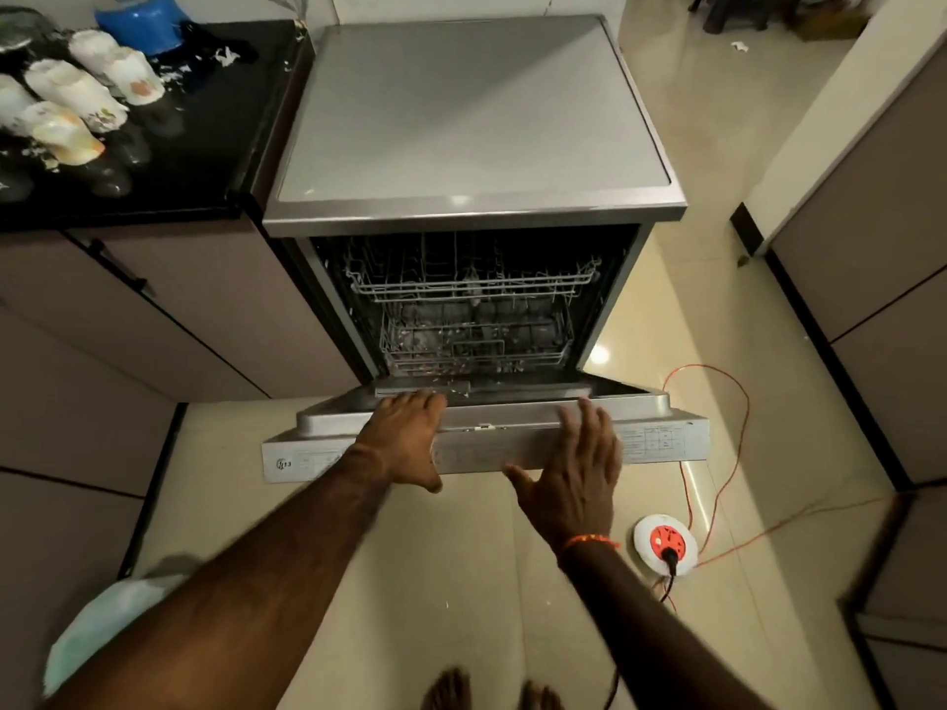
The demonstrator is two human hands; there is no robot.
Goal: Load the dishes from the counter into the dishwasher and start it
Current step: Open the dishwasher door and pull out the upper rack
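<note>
Head view: You are facing the dishwasher [476, 146] with its door [512, 443] partly lowered. Your left hand [410, 433] is resting on the door's upper edge, fingers straight, grip open and holding nothing. Your right hand [574, 474] is hovering at the door edge, fingers spread, grip likewise open. The racks [471, 299] are sitting inside the tub. The cups [77, 105] are standing upside down on the tabletop [205, 161] to the left, beside a blue bowl [143, 17].
</note>
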